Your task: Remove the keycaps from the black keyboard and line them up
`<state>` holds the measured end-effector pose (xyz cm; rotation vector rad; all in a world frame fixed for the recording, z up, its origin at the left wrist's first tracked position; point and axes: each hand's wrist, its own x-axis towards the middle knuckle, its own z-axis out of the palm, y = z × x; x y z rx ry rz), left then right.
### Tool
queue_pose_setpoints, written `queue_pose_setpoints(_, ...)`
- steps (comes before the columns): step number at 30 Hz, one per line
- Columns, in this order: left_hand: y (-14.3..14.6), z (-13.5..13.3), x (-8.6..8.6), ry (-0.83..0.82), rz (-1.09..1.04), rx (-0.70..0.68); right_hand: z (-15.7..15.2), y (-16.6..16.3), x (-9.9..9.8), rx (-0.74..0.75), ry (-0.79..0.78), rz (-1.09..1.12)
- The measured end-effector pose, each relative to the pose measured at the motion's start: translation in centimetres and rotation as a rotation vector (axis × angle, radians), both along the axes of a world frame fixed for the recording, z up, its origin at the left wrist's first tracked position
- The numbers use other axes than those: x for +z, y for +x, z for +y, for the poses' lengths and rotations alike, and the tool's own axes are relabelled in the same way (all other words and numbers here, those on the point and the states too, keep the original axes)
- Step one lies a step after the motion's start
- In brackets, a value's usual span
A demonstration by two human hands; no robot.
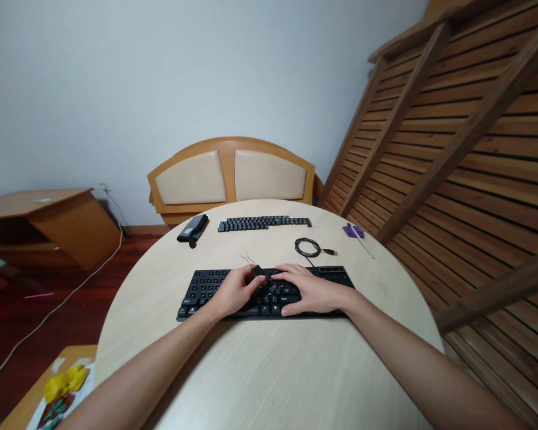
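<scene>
A black keyboard (206,291) lies across the near half of the round table. Many of its keys on the left lack their caps, while caps sit on the bottom row and near my hands. My left hand (237,291) is closed around a wire keycap puller (257,270), its dark handle between thumb and fingers and its two thin wires pointing away from me. Fingers apart, my right hand (312,291) lies over the right part of the keyboard. Its fingertips come close to the puller; whether they touch it I cannot tell.
Removed keycaps (264,223) stand in rows at the table's (269,370) far side. A black pouch (192,229) lies far left. The coiled USB cable (308,246) is behind the keyboard. Far right are a purple cloth (352,231) and a thin white stick (363,242).
</scene>
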<state>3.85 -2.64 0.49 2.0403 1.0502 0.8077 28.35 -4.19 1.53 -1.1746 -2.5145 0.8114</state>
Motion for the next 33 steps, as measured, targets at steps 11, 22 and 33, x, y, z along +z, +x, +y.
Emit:
queue_pose_setpoints(11, -0.8, 0.1, 0.6, 0.027, 0.031, -0.01, -0.2, -2.0, -0.6, -0.013, 0.055, 0.041)
queue_pose_setpoints(22, -0.8, 0.2, 0.8, -0.047, -0.048, -0.074, -0.4, -2.0, -0.6, -0.033, 0.056, 0.024)
queue_pose_setpoints(33, -0.8, -0.1, 0.9, 0.003, 0.036, -0.047, -0.5, -2.1, -0.6, -0.046, 0.031, 0.016)
